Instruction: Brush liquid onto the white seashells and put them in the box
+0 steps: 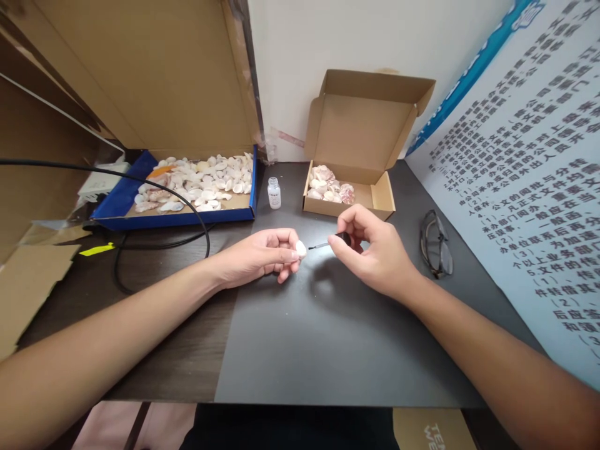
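Between the thumb and fingers of my left hand is a small white seashell. My right hand pinches the black cap of a small applicator brush, whose thin dark tip points left at the shell, a short gap away. Behind my hands an uncapped clear glass bottle with a white label stands upright on the dark desk. Beyond my right hand, a small open cardboard box holds several pale and pinkish shells.
A blue-edged cardboard box full of white shells stands at the back left. A black cable loops in front of it. Folded eyeglasses lie at the right, beside a leaning printed sheet. A yellow strip lies at left.
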Motion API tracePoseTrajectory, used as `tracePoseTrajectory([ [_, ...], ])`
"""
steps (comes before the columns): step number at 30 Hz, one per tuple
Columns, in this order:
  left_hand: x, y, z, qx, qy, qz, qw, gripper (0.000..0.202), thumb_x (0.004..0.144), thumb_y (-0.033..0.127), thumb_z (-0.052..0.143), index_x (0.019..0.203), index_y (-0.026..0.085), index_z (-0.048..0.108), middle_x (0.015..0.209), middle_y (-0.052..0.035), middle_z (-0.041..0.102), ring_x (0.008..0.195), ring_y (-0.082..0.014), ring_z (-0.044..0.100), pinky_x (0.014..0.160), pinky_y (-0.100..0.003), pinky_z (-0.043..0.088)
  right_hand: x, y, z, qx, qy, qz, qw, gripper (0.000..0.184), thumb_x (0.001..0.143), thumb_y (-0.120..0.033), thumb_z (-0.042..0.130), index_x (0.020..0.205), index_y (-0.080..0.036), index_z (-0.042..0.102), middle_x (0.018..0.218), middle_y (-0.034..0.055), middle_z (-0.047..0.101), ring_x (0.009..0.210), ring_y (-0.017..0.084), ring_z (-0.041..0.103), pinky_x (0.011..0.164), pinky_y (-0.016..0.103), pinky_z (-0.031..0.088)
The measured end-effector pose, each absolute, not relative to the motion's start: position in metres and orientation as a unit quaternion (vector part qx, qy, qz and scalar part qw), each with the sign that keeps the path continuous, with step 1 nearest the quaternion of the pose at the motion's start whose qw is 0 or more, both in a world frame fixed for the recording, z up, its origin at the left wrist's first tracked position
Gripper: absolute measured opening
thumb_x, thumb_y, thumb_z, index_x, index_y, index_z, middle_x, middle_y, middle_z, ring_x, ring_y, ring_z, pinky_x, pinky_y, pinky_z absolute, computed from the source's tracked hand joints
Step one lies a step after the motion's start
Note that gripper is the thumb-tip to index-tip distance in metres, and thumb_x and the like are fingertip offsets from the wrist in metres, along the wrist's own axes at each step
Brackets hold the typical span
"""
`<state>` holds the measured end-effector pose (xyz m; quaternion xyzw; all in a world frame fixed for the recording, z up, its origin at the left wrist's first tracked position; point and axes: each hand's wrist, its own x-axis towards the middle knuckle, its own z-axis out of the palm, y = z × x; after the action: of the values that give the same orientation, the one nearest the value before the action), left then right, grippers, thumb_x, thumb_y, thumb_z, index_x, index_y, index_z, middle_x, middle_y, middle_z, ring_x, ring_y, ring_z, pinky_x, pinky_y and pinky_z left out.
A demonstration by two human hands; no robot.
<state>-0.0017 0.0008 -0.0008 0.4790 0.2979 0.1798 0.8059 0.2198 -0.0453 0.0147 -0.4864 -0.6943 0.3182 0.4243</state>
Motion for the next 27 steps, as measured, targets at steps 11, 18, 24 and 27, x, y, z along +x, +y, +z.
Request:
tracePoseTrajectory([
  [11, -0.0018, 0.001, -0.0004, 0.482, 0.301, 0.173, 0.804, 0.021, 0.079, 0.026, 0.075, 0.083, 0.014, 0.058, 0.068, 0.0001, 0.059, 0.063, -0.0077, 0.055, 0.055, -0.017, 0.046, 0.2175, -0.0477, 0.0144, -0.446, -0.678, 0.372, 0.45, 0.016, 0.088, -0.027, 0.06, 0.085, -0.02, 0.045, 0.069, -0.0042, 0.046, 0.056, 0.007, 0.042, 0.052, 0.023, 0.037],
  [18, -0.0016, 0.0012, 0.0004, 0.486, 0.302, 0.174, 0.801, 0.022, 0.079, 0.026, 0.075, 0.084, 0.014, 0.058, 0.069, 0.0004, 0.059, 0.063, -0.0074, 0.055, 0.054, -0.017, 0.046, 0.2186, -0.0477, 0.0136, -0.465, -0.69, 0.339, 0.439, 0.017, 0.088, -0.027, 0.061, 0.085, -0.02, 0.046, 0.068, -0.0044, 0.045, 0.056, 0.007, 0.041, 0.052, 0.023, 0.036],
  [24, -0.0018, 0.0007, 0.0002, 0.486, 0.303, 0.174, 0.801, 0.02, 0.08, 0.025, 0.074, 0.084, 0.014, 0.058, 0.068, 0.0005, 0.059, 0.063, -0.0076, 0.055, 0.055, -0.017, 0.046, 0.219, -0.0471, 0.0141, -0.498, -0.696, 0.303, 0.419, 0.018, 0.085, -0.026, 0.064, 0.084, -0.019, 0.048, 0.069, -0.0037, 0.047, 0.058, 0.008, 0.042, 0.053, 0.023, 0.035],
  [27, -0.0016, 0.0008, 0.0003, 0.487, 0.301, 0.174, 0.801, 0.02, 0.08, 0.025, 0.074, 0.084, 0.014, 0.059, 0.069, 0.0005, 0.059, 0.064, -0.0077, 0.055, 0.055, -0.017, 0.046, 0.2182, -0.0472, 0.0148, -0.463, -0.686, 0.351, 0.438, 0.017, 0.088, -0.028, 0.061, 0.084, -0.02, 0.047, 0.068, -0.0039, 0.046, 0.057, 0.008, 0.041, 0.052, 0.023, 0.036],
])
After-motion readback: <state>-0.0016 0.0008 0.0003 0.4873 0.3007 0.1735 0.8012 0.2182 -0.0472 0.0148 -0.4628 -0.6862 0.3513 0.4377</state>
